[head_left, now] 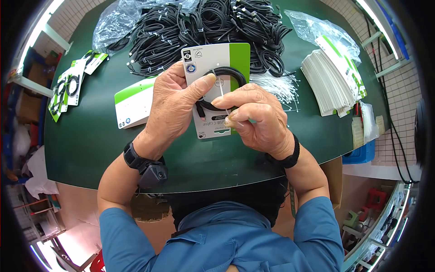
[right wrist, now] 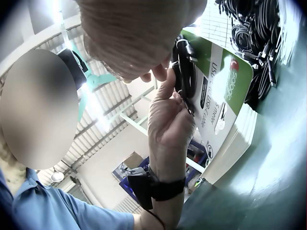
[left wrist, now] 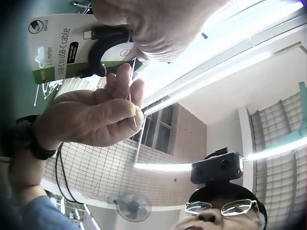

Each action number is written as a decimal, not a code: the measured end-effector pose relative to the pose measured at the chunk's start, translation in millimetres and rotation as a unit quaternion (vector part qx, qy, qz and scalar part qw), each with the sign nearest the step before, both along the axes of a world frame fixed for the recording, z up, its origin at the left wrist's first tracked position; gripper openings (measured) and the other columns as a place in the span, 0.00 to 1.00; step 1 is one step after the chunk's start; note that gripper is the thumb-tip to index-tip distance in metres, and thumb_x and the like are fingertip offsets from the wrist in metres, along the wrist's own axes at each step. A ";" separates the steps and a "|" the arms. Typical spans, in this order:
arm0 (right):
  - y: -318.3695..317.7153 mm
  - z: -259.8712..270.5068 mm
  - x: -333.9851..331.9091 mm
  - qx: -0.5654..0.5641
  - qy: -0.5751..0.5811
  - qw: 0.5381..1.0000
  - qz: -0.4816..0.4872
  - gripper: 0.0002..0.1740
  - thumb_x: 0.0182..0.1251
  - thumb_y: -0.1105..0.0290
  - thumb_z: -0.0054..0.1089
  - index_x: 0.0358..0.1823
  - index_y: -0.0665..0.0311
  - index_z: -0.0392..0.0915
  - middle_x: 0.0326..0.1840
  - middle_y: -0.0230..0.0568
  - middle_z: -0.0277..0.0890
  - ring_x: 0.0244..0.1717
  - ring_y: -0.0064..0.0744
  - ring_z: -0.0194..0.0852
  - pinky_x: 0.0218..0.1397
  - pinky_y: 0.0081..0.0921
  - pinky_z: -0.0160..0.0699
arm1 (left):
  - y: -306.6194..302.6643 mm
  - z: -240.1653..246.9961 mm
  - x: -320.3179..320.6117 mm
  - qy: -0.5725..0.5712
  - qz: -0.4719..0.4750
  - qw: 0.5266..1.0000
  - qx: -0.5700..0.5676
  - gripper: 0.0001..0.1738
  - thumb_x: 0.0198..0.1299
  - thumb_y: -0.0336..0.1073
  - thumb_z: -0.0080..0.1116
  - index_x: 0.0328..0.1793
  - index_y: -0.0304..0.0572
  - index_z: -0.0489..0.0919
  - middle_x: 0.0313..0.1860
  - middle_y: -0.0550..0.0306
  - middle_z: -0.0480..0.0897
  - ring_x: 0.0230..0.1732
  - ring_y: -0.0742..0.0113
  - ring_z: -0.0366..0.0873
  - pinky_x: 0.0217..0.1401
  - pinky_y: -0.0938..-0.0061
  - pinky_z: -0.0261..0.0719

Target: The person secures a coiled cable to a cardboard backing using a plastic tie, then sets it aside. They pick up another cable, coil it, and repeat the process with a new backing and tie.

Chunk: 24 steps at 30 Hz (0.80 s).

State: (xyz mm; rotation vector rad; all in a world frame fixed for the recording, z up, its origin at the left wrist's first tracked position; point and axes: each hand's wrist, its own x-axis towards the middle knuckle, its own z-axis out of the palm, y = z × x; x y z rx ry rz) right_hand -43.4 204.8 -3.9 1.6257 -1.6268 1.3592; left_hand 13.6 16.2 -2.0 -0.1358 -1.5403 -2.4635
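Observation:
A white and green cardboard card (head_left: 207,56) with USB-C cable print is held up above the table. My left hand (head_left: 170,102) grips it by its left side, thumb pressed on the front. A coiled black USB-C cable (head_left: 239,77) lies against the card's face, one plug pointing down. Across the coil runs a thin white cable tie (head_left: 222,93). My right hand (head_left: 263,120) pinches the free end of this cable tie (left wrist: 130,86) between thumb and fingers, seen best in the left wrist view. The card's back is mostly hidden in the head view.
Behind the card lies a big heap of black cables (head_left: 163,36). White cable ties (head_left: 281,88) are piled right of it. A stack of cards (head_left: 324,84) stands at the right, more cards (head_left: 133,102) at the left. Carded cables (head_left: 68,86) lie far left, near a plastic bag (head_left: 115,25).

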 end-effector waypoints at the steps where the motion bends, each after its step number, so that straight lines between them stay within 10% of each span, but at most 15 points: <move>1: -0.1 -0.2 0.1 0.002 0.000 1.000 0.000 0.13 0.71 0.76 0.70 0.46 0.58 0.72 0.47 0.48 0.90 0.34 0.39 0.85 0.39 0.33 0.83 | 0.0 -0.4 0.0 -0.001 -0.001 1.000 -0.003 0.16 0.71 0.27 0.68 0.62 0.32 0.83 0.52 0.51 0.90 0.49 0.72 0.88 0.56 0.75 0.87; 24: 0.7 4.1 -3.0 0.006 0.021 0.999 -0.046 0.13 0.67 0.85 0.71 0.47 0.65 0.78 0.42 0.46 0.88 0.40 0.37 0.88 0.41 0.30 0.85 | 8.0 -7.6 4.1 -0.035 -0.004 0.999 -0.028 0.14 0.71 0.28 0.67 0.60 0.32 0.83 0.51 0.53 0.90 0.46 0.75 0.87 0.52 0.77 0.87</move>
